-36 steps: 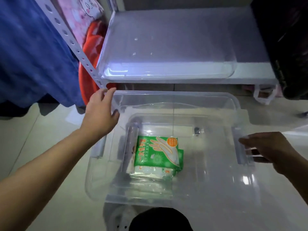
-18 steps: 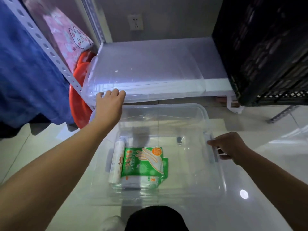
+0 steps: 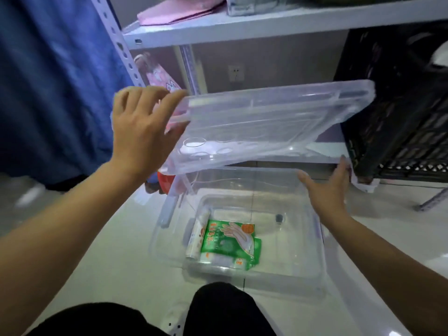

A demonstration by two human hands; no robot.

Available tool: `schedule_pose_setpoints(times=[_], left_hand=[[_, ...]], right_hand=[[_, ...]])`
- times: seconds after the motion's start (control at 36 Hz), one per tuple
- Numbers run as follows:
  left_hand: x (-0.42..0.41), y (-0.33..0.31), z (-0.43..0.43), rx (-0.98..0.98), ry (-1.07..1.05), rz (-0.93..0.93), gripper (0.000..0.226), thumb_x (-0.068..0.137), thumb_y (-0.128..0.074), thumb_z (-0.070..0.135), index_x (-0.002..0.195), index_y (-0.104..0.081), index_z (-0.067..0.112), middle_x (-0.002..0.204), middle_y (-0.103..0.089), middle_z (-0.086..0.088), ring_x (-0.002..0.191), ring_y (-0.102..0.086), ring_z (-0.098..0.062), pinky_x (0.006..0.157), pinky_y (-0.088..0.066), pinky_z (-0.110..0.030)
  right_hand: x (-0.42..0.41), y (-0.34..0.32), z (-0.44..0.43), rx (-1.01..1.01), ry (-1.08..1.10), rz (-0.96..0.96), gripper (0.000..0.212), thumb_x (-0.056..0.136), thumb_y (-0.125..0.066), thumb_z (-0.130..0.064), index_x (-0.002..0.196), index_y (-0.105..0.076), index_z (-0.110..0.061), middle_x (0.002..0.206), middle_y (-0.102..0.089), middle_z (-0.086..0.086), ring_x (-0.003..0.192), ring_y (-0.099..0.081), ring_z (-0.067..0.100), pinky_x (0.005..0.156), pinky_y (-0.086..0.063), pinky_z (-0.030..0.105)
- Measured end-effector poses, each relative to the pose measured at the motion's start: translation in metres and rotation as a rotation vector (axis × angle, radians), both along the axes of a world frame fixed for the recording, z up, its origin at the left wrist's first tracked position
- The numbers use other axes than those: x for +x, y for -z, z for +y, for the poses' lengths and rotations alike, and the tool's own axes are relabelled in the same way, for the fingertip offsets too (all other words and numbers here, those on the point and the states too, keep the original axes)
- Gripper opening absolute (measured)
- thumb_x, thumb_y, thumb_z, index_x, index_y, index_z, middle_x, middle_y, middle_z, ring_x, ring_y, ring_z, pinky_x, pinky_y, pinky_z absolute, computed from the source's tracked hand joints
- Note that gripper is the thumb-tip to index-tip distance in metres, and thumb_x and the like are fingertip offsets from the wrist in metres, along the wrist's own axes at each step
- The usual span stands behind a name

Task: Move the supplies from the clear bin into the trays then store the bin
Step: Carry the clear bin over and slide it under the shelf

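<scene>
A clear bin (image 3: 320,251) sits on the floor in front of me. Inside lie a green pack of gloves (image 3: 228,241), a white roll (image 3: 196,236) beside it and a small dark object (image 3: 279,217). The clear lid (image 3: 266,122) hangs tilted above the bin's far side. My left hand (image 3: 140,127) grips the lid's left edge, thumb on top. My right hand (image 3: 327,192) reaches up with straight fingers that touch the lid's near right corner.
A white metal shelf (image 3: 242,27) stands behind the bin. A black crate (image 3: 400,105) fills the lower shelf's right side. Blue cloth (image 3: 48,81) hangs at left, and a red item (image 3: 164,180) sits low beside the shelf post. My dark-clad knees (image 3: 218,311) are at the bottom.
My left hand took hold of the clear lid on the lower shelf and raised it over the bin. My right hand left the bin's right handle and rose to the lid's corner.
</scene>
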State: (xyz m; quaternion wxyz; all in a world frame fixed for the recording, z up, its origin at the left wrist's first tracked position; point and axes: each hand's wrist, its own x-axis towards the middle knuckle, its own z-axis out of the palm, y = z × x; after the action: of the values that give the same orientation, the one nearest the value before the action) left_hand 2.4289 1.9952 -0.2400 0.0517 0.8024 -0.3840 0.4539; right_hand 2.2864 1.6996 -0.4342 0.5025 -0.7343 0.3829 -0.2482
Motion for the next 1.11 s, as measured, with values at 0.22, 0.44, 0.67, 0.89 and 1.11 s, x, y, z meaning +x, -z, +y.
schedule_pose_setpoints(times=[0.22,0.44,0.67,0.89,1.11], left_hand=[[0.028,-0.061,0.008,-0.060,0.009,0.131,0.039,0.094,-0.057,0.052,0.124,-0.065,0.030,0.126,-0.068,0.005,0.115,-0.058,-0.023,0.103,-0.019,-0.040],[0.076,0.021,0.007,0.047,-0.038,0.652,0.035,0.085,-0.069,0.047,0.117,-0.069,0.032,0.113,-0.072,0.000,0.115,-0.056,-0.025,0.101,-0.025,-0.045],[0.080,0.160,0.041,0.347,-0.284,0.958,0.064,0.090,-0.049,0.064,0.146,-0.041,0.035,0.155,-0.039,0.001,0.140,-0.035,-0.024,0.110,-0.024,-0.050],[0.069,0.211,0.085,0.557,-0.500,1.518,0.080,0.096,-0.055,0.023,0.157,-0.004,0.032,0.153,-0.037,-0.022,0.130,-0.047,-0.039,0.109,-0.039,-0.046],[0.074,0.220,0.074,0.289,-0.451,1.368,0.069,0.091,-0.051,-0.002,0.150,-0.036,0.028,0.146,-0.050,-0.018,0.117,-0.057,-0.036,0.093,-0.048,-0.040]], right_hand=[[0.009,-0.074,-0.029,0.197,-0.079,-0.267,0.044,0.097,-0.056,-0.034,0.134,-0.051,-0.012,0.128,-0.062,0.009,0.109,-0.063,0.023,0.092,-0.052,0.041],[-0.021,-0.028,-0.030,0.180,-0.139,0.112,0.037,0.086,-0.064,-0.042,0.087,-0.067,-0.005,0.071,-0.066,0.011,0.053,-0.064,0.020,0.052,-0.054,0.038],[-0.010,0.031,-0.021,-0.059,-0.111,0.592,0.039,0.090,-0.061,-0.035,0.114,-0.062,-0.005,0.111,-0.066,0.018,0.085,-0.063,0.032,0.079,-0.054,0.041],[-0.010,0.056,0.018,-0.078,-0.117,0.498,0.046,0.099,-0.045,-0.021,0.143,-0.037,-0.014,0.124,-0.056,0.018,0.105,-0.060,0.038,0.089,-0.052,0.049],[-0.001,0.063,0.005,-0.112,-0.033,0.382,0.036,0.098,-0.045,-0.011,0.134,-0.048,-0.011,0.120,-0.061,0.018,0.109,-0.060,0.040,0.090,-0.046,0.041]])
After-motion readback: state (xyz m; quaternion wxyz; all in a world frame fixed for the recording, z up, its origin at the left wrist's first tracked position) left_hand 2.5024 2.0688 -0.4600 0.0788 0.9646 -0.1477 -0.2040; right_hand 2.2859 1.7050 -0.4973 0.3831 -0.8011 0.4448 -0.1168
